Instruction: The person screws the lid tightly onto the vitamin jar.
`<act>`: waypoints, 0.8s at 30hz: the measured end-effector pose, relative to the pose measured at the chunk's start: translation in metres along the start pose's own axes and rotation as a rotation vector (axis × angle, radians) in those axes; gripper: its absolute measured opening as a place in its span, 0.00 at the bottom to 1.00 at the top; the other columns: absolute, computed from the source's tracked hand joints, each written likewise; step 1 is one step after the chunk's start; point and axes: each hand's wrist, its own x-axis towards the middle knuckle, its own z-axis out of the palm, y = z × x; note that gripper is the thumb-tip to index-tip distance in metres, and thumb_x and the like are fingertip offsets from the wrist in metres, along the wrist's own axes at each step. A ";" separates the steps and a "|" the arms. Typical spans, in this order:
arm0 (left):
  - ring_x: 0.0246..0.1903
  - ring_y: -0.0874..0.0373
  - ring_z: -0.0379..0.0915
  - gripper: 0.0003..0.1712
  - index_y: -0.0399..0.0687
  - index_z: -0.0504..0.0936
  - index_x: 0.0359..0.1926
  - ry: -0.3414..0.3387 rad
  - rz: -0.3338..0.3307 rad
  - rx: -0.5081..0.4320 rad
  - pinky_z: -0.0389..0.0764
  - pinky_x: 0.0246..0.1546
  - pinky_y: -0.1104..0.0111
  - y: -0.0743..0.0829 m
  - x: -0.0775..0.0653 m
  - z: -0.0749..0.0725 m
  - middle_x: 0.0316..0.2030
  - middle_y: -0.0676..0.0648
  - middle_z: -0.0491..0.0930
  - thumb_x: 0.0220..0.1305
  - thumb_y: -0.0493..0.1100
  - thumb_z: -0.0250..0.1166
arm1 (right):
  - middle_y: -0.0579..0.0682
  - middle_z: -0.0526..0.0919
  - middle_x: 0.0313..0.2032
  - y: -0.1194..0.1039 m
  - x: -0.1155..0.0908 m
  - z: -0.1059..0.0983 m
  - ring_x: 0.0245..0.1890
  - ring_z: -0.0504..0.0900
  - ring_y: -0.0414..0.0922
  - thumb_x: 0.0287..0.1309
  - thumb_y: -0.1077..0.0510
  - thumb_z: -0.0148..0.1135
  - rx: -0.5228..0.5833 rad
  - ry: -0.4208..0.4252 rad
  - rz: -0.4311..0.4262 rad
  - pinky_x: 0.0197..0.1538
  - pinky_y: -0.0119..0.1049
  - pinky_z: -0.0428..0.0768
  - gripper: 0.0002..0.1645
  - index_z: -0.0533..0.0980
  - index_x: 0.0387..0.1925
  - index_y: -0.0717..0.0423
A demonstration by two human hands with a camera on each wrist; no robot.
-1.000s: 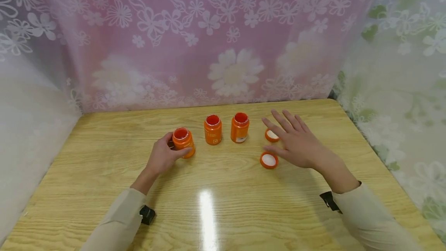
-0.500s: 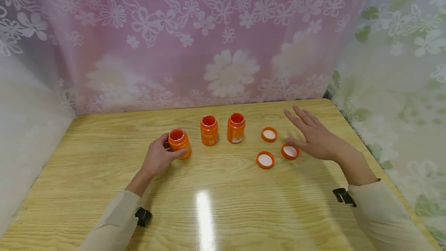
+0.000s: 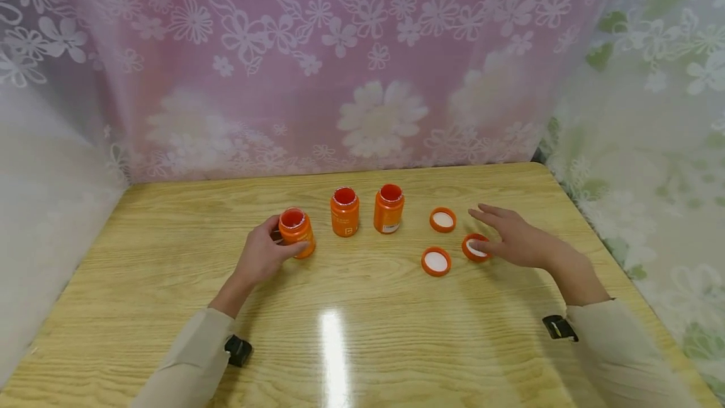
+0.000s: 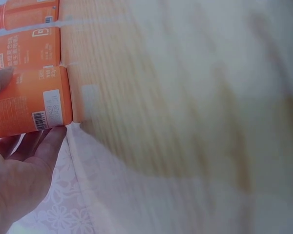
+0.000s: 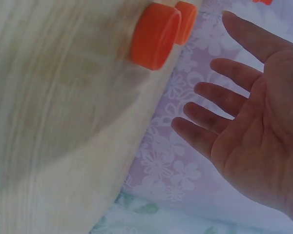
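My left hand [image 3: 262,250] grips an uncapped orange bottle [image 3: 297,232] standing on the table, thumb at its front and fingers behind. In the left wrist view, that bottle [image 4: 31,102] shows a white label and barcode beside my fingers. My right hand [image 3: 518,241] hovers with relaxed, extended fingers by the rightmost orange lid [image 3: 471,254]; the thumb overlaps that lid in the head view. The right wrist view shows the palm [image 5: 256,136] bare, with nothing in it. Two more lids, one farther back [image 3: 442,220] and one nearer [image 3: 436,262], lie with white inner faces up.
Two more uncapped orange bottles, a middle one [image 3: 345,211] and a right one [image 3: 389,208], stand upright between the held bottle and the lids. A wooden table [image 3: 272,339] carries everything. Floral curtains [image 3: 272,112] hang behind it and at both sides.
My right hand has moved right from over the lids and then dropped a little, bringing the rightmost lid into sight. My left hand still holds its bottle in place.
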 end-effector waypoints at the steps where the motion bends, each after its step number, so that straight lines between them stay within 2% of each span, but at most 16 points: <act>1: 0.52 0.47 0.72 0.38 0.41 0.69 0.63 -0.001 0.001 0.000 0.75 0.54 0.56 0.000 0.000 0.000 0.55 0.41 0.74 0.54 0.47 0.74 | 0.70 0.52 0.68 0.000 0.001 0.003 0.66 0.50 0.70 0.63 0.43 0.59 -0.011 -0.006 -0.003 0.61 0.67 0.55 0.44 0.57 0.70 0.64; 4: 0.52 0.47 0.72 0.38 0.40 0.68 0.63 0.000 -0.001 0.003 0.75 0.53 0.56 -0.001 0.000 0.000 0.55 0.41 0.74 0.54 0.47 0.74 | 0.71 0.57 0.66 -0.001 0.004 0.009 0.64 0.54 0.71 0.61 0.48 0.63 -0.033 -0.019 -0.008 0.60 0.66 0.58 0.41 0.62 0.67 0.67; 12: 0.52 0.47 0.73 0.38 0.40 0.69 0.62 0.001 0.000 0.001 0.75 0.53 0.56 -0.003 -0.001 0.000 0.55 0.41 0.74 0.54 0.48 0.74 | 0.67 0.70 0.58 0.000 0.008 0.019 0.59 0.65 0.68 0.54 0.52 0.70 -0.103 0.006 -0.043 0.58 0.61 0.65 0.36 0.71 0.61 0.64; 17: 0.52 0.47 0.73 0.38 0.40 0.69 0.62 0.003 -0.001 -0.008 0.75 0.53 0.56 -0.002 -0.002 0.001 0.54 0.41 0.75 0.53 0.47 0.74 | 0.65 0.72 0.57 0.001 0.009 0.025 0.57 0.67 0.66 0.52 0.52 0.71 -0.098 0.004 -0.051 0.56 0.59 0.68 0.35 0.73 0.59 0.63; 24: 0.52 0.48 0.73 0.38 0.41 0.69 0.62 -0.006 -0.008 0.000 0.75 0.53 0.56 -0.001 -0.001 0.003 0.54 0.42 0.75 0.53 0.48 0.74 | 0.63 0.74 0.54 0.002 0.009 0.028 0.54 0.70 0.64 0.51 0.57 0.71 -0.114 0.021 -0.063 0.54 0.58 0.71 0.32 0.73 0.58 0.64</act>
